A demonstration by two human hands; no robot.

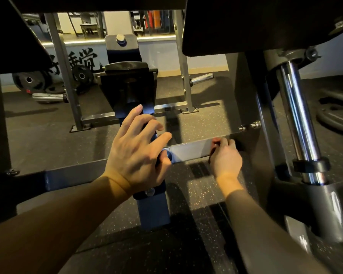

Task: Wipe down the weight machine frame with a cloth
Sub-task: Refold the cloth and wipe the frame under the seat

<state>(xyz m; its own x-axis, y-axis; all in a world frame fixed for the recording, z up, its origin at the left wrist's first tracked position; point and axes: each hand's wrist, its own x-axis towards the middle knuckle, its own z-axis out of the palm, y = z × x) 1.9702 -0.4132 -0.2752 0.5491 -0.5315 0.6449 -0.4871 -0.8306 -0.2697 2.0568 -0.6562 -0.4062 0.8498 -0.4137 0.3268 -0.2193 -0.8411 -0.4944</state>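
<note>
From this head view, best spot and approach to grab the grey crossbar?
Grip the bare middle of the grey crossbar, between the left hand and right hand, coming from above: it lies level, flat-sided, with open floor beneath for fingers to wrap.

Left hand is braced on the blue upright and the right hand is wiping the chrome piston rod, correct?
Not quite. In the head view the right hand works on the grey crossbar, not the chrome piston rod. The left hand does rest on the blue upright.

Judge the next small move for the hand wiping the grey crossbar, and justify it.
Probably slide the right hand leftward along the grey crossbar: it presses a dark cloth at the bar's right end, while the left hand rests on the blue post.
</note>
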